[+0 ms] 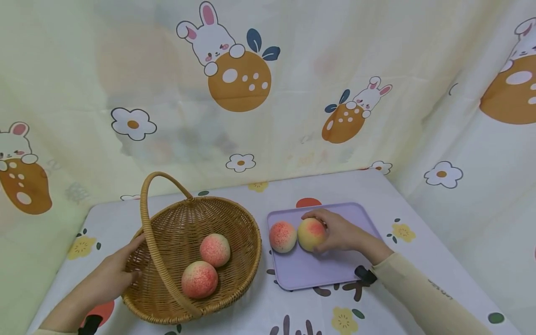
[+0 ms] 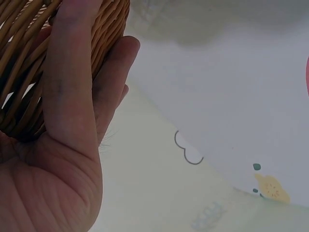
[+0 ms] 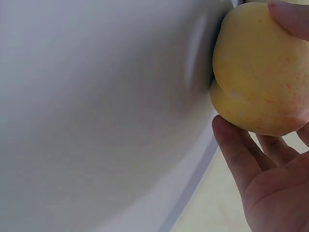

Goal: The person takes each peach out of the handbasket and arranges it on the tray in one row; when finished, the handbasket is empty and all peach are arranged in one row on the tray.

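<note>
On the left stands a round wicker basket (image 1: 177, 239) with an arched handle, its open top tilted toward me. My left hand (image 1: 104, 279) grips the basket's left rim, the thumb on one side of the weave and the fingers on the other in the left wrist view. Two pinkish peaches (image 1: 215, 250) lie inside the basket, close together. On a lilac tray (image 1: 335, 272) my right hand (image 1: 345, 232) holds a yellow and red peach (image 1: 311, 235) between thumb and fingers. Another speckled peach (image 1: 282, 237) sits just left of it on the tray.
A white tablecloth (image 1: 402, 298) with flowers printed on it covers the table. Behind the table hangs a pale curtain (image 1: 293, 130) with rabbits and flowers on it, and it continues along both sides. The basket's handle (image 1: 146, 223) arches up near my left hand.
</note>
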A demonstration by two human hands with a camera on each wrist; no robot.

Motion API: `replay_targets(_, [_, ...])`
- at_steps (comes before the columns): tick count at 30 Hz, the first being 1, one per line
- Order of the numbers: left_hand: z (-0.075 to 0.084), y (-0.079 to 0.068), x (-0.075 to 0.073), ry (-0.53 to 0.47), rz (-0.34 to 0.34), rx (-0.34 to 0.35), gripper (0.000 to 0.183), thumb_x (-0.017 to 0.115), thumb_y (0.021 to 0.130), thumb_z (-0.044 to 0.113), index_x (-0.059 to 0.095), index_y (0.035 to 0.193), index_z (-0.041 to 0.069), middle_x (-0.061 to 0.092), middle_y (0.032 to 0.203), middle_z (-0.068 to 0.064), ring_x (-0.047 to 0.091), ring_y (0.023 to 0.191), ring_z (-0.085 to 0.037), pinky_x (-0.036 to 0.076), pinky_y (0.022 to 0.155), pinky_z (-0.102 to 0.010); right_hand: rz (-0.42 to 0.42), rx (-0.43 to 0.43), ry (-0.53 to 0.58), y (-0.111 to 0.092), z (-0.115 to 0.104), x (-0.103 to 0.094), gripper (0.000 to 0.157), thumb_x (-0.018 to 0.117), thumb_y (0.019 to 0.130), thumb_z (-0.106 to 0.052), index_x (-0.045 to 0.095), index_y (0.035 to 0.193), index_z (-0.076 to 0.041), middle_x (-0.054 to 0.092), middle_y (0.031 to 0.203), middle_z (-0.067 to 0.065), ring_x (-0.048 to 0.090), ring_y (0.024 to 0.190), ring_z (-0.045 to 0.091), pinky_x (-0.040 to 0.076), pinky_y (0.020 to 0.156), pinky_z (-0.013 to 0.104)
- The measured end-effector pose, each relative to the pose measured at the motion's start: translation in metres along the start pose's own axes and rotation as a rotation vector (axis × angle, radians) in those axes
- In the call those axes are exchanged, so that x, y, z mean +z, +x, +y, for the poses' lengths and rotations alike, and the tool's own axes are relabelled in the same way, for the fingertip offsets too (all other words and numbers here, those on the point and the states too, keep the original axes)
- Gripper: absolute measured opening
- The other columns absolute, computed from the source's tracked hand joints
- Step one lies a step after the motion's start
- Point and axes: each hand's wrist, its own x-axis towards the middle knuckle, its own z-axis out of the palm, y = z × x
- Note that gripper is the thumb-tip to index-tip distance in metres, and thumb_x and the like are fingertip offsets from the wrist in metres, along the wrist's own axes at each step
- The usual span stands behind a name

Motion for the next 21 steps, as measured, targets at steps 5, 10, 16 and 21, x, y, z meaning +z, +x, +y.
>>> replay_targets(5, [0.002, 0.001, 0.0, -0.003, -0.002, -0.001, 0.087, 0.064, 0.087, -0.003, 0.018, 0.16, 0.0, 0.026, 0.152, -0.042, 0.029, 0.135, -0.063, 0.039, 0.097, -0.072, -0.023, 0.014, -0.016, -0.001, -0.003, -0.002, 0.084, 0.092, 0.064, -0.015, 0.056, 0.139, -0.012, 0.056, 0.138, 0.004, 0.055, 0.116, 0.024, 0.046, 0.098, 0.047])
replay_targets(10, [0.003, 0.001, 0.0, 0.001, -0.012, -0.011, 0.087, 0.064, 0.088, -0.002, 0.017, 0.16, 0.0, 0.024, 0.153, -0.042, 0.027, 0.135, -0.063, 0.038, 0.098, -0.073, -0.053, -0.055, 0.006, 0.0, -0.02, -0.015, 0.096, 0.095, 0.065, -0.022, 0.047, 0.147, -0.009, 0.05, 0.147, 0.011, 0.049, 0.13, 0.036, 0.042, 0.105, 0.056])
replay_targets(16, [0.003, 0.0, 0.0, 0.0, -0.015, -0.026, 0.088, 0.065, 0.088, -0.002, 0.015, 0.16, -0.001, 0.025, 0.152, -0.043, 0.029, 0.134, -0.064, 0.041, 0.096, -0.071, -0.002, -0.12, -0.003, 0.02, -0.063, -0.025, 0.096, 0.093, 0.072, -0.032, 0.043, 0.152, -0.018, 0.047, 0.146, 0.002, 0.048, 0.133, 0.03, 0.042, 0.106, 0.055])
replay_targets(21, [0.003, 0.0, 0.001, 0.007, 0.002, -0.017, 0.088, 0.065, 0.087, -0.003, 0.017, 0.16, 0.0, 0.027, 0.15, -0.044, 0.033, 0.132, -0.064, 0.046, 0.093, -0.068, 0.015, -0.228, 0.056, 0.04, -0.105, -0.007, 0.091, 0.089, 0.077, -0.033, 0.04, 0.153, -0.024, 0.043, 0.15, -0.003, 0.044, 0.136, 0.021, 0.041, 0.109, 0.047])
